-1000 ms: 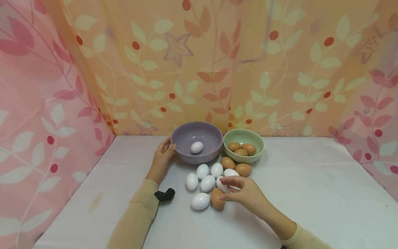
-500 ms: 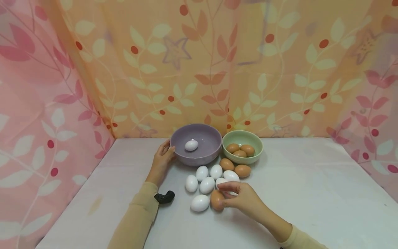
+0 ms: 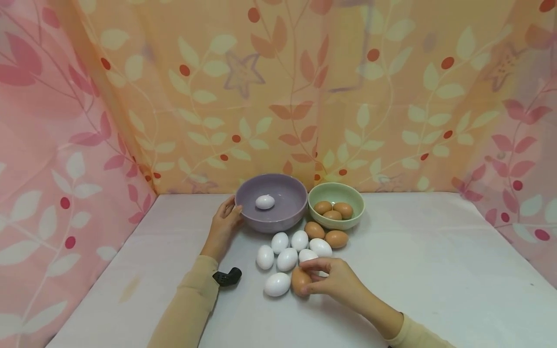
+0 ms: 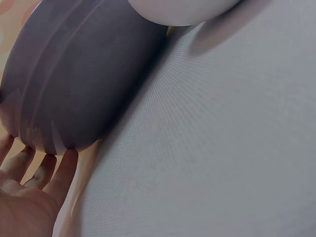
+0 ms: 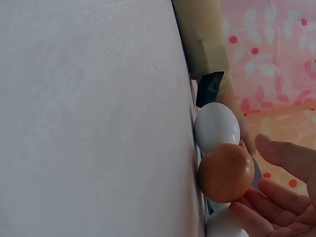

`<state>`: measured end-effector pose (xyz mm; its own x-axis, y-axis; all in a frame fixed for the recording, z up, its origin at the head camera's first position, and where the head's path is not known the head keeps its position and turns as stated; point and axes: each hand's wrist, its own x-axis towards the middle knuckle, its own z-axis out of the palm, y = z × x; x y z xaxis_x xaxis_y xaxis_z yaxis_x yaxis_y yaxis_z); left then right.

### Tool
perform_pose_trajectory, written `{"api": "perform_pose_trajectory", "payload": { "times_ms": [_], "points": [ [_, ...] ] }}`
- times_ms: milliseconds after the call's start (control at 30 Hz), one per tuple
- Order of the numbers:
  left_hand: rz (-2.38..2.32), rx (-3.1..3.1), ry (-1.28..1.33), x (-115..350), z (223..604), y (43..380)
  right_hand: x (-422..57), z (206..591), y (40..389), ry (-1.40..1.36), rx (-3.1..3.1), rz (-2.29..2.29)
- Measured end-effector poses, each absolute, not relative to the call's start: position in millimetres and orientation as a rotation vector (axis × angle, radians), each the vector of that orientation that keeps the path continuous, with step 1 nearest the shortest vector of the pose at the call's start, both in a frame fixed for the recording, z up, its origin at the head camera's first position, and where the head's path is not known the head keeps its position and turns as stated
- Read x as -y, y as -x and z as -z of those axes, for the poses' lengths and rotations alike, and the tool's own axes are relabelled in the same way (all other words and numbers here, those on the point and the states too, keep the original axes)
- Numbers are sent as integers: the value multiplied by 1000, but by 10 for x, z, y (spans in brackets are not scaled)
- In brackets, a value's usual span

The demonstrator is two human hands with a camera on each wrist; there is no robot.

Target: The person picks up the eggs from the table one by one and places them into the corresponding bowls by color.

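My right hand (image 3: 337, 280) reaches over a brown egg (image 3: 300, 282) at the near end of a group of eggs. In the right wrist view, fingertips are right at the lower side of this egg, while the thumb (image 5: 284, 155) stands apart from it. My left hand (image 3: 224, 224) rests against the left side of a purple bowl (image 3: 274, 224), and its outstretched fingers (image 4: 64, 170) touch the bowl's outer wall. Inside the bowl lies one white egg (image 3: 265, 202). Several white eggs, one (image 3: 277, 284) just left of the brown egg, lie on the table.
A light green bowl (image 3: 359, 212) with three brown eggs (image 3: 323, 208) stands right beside the purple one. Two more brown eggs (image 3: 337, 239) lie in front of it. Patterned curtain cloth (image 3: 278, 96) hangs behind the white-covered table (image 3: 435, 270). A black wrist device (image 3: 228, 277) sits at my left sleeve.
My right hand has lowered toward the near brown egg, its fingers now overlapping it in the head view. The white egg in the purple bowl has rolled left. My left hand stays at the bowl.
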<state>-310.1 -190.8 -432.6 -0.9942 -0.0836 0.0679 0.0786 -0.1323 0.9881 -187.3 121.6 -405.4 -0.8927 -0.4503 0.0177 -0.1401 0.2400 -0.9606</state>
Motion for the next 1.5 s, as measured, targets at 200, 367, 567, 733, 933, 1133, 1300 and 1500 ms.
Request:
{"api": "perform_pose_trajectory", "payload": {
  "times_ms": [200,367,567,733,933,1133,1300,1500],
  "points": [
    [2295,1988,-14,1886,4340,3100,-1218,4094,1866,567,-2326,1582],
    [2315,1955,-10,1886,4328,3094,-1228,4103,1881,632,-2367,1513],
    [2312,1957,-6,1903,4292,3094,-1226,4112,1915,664,-2404,1460],
    [2320,1961,-17,1907,4282,3104,-1218,4118,1927,630,-2402,1459],
    [2347,1905,5,1893,4277,3094,-1219,4114,1925,623,-2416,1467],
    [2335,1926,24,1864,4269,3075,-1239,4089,1898,573,-2381,1492],
    [2316,1953,4,1874,4267,3072,-1267,3968,1885,587,-2396,1493],
    [2313,1974,-13,1889,4257,3077,-1340,3824,1915,533,-2410,1533]
  ]
}}
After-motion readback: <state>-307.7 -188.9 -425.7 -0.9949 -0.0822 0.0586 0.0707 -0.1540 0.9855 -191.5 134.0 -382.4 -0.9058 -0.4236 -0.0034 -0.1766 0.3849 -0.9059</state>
